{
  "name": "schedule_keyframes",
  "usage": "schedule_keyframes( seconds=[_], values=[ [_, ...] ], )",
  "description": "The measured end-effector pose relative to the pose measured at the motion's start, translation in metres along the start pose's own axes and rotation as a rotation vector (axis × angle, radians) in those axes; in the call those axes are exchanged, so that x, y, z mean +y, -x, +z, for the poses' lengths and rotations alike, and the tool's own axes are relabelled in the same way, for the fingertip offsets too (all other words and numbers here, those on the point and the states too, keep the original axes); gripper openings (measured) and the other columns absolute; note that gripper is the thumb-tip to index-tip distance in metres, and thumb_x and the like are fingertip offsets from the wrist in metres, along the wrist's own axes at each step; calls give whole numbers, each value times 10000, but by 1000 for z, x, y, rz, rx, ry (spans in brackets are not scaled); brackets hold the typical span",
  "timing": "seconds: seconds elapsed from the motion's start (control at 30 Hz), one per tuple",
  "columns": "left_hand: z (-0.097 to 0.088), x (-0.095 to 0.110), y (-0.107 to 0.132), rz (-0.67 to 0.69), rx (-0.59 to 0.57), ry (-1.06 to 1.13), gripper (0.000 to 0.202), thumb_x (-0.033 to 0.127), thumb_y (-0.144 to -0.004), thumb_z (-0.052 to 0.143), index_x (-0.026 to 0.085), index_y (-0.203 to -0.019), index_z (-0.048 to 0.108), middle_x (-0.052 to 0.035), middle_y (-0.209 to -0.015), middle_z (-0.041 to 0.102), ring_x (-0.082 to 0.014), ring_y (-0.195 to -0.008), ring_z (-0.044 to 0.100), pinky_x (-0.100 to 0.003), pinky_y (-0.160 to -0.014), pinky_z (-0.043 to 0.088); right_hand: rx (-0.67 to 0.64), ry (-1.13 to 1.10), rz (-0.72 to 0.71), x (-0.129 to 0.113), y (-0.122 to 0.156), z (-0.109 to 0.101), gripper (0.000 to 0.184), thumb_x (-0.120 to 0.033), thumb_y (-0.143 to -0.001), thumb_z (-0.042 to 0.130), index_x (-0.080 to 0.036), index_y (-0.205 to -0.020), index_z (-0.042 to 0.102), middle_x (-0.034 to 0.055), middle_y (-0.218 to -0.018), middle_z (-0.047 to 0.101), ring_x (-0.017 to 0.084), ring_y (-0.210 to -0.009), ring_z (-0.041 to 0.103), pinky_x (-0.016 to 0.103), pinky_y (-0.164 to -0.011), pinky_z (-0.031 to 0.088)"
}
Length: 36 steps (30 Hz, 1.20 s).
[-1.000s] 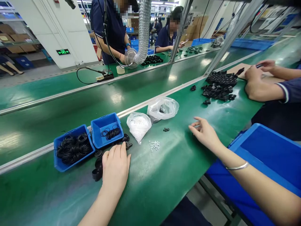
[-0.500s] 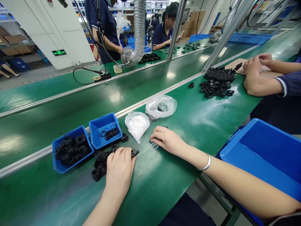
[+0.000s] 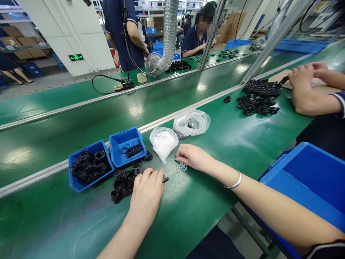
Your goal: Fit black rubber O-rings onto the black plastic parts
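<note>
My left hand is closed on a small black plastic part, whose end sticks out past the fingertips. Left of it lies a loose heap of black ring-shaped parts. My right hand, with a silver bangle on its wrist, has its fingertips pinched just above a little pile of tiny whitish pieces. Whatever the pinch holds is too small or hidden. Behind the pile stand an open clear bag of white pieces and another clear bag with dark contents.
Two blue bins with black O-rings stand at the left by the rail. A big blue crate is at my right. Further along the green bench are black parts and a co-worker's hands. Other people work across the line.
The view has shifted, so the bench appears further right. My right fingers have curled in more and sit slightly further left over the pile. My left hand keeps its hold.
</note>
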<state>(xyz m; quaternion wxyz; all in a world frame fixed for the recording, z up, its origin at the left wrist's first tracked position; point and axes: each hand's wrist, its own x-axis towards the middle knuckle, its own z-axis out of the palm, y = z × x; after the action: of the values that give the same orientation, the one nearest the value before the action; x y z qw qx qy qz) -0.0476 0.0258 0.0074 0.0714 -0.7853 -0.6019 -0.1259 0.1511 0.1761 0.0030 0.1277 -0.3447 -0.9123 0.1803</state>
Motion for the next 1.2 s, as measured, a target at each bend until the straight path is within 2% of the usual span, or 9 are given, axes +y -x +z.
schedule_keyframes(
  seconds=[0.17,0.33,0.43,0.53,0.63,0.73,0.9,1.1,1.2],
  values=[
    [-1,12,3,103,-234,-100,143,163,-892,535,145,-1001,625,-68,-858,648,-222,-717,630,-359,-648,474,-60,-26,7,2,2,-5,150,-172,-880,636,-162,-731,646,24,-798,608,140,-729,573,236,-644,399],
    [-6,17,1,-45,-420,-23,159,140,-852,532,133,-987,616,-79,-917,626,-195,-577,643,-310,-513,490,-96,-59,1,5,3,-6,130,-164,-861,646,-166,-732,655,18,-797,620,129,-692,569,230,-619,392],
    [-10,13,2,-143,-383,396,303,167,-868,522,168,-1169,560,-79,-1050,589,-141,-609,639,-275,-551,518,-71,-72,13,6,3,-5,123,-189,-870,641,-167,-750,650,17,-793,623,128,-684,565,229,-620,401],
    [-11,11,4,-278,-358,1080,272,235,-875,552,215,-1146,572,-67,-1106,539,-100,-645,652,-235,-584,526,-5,-77,45,6,6,-7,111,-205,-884,628,-169,-779,642,12,-771,606,126,-675,556,230,-619,415],
    [-9,14,7,-422,-460,1649,297,278,-863,627,180,-1136,562,-83,-1022,602,-129,-697,693,-240,-645,535,79,-63,96,7,17,-10,112,-213,-900,604,-172,-798,629,13,-775,589,126,-655,548,238,-603,423],
    [-7,21,9,-476,-543,1945,338,250,-854,676,178,-1158,547,-89,-987,652,-182,-844,715,-260,-738,533,147,-20,153,9,35,-9,126,-204,-911,573,-173,-791,596,23,-783,569,139,-648,546,261,-598,432],
    [-9,27,9,-525,-582,2080,280,207,-857,668,208,-1109,546,-101,-1264,506,-285,-1006,701,-311,-767,547,188,12,143,9,61,2,107,-185,-947,505,-181,-861,568,47,-854,576,167,-728,571,294,-666,479],
    [-7,28,8,-538,-570,2094,190,260,-902,620,207,-965,449,-69,-1135,564,-267,-912,723,-308,-696,530,196,23,99,11,68,3,124,-201,-969,486,-187,-892,582,50,-856,582,173,-747,588,298,-689,503],
    [-3,30,9,-546,-561,2091,233,300,-921,595,222,-1087,453,-58,-1072,568,-267,-936,717,-351,-758,534,197,42,103,11,70,3,142,-217,-973,485,-183,-886,593,54,-841,587,179,-740,590,302,-678,507]
  ],
)
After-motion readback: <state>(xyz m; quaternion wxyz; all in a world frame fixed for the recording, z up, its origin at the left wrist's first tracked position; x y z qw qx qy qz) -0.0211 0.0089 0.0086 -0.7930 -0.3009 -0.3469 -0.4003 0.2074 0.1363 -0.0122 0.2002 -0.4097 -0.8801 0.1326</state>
